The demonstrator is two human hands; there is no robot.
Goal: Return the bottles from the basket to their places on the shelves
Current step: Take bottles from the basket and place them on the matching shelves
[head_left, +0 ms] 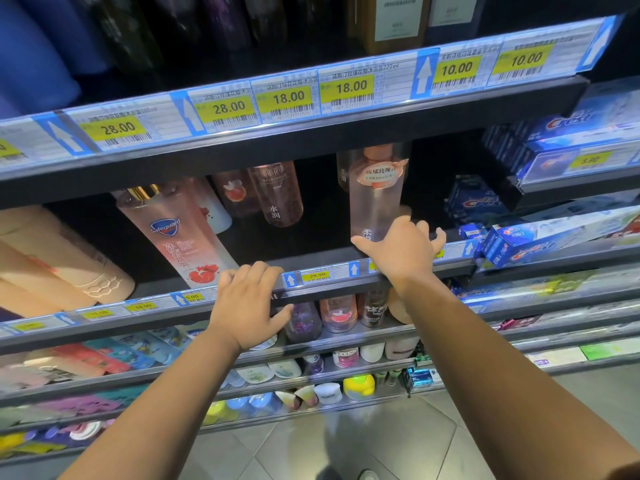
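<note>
A tall clear pink bottle (375,199) with a round pink label stands upright on the middle shelf (322,252). My right hand (403,251) wraps around its base, fingers closed on it. My left hand (247,306) rests on the front rail of that shelf, fingers curled over the edge, holding no bottle. A pink Safeguard bottle (180,237) stands to the left of my left hand. Two darker pink bottles (273,194) stand further back. No basket is in view.
Price labels run along the upper shelf rail (287,98). Beige bottles (52,265) fill the left side. Blue Crest toothpaste boxes (540,244) are stacked on the right. Lower shelves (311,372) hold several small bottles. Tiled floor (329,445) lies below.
</note>
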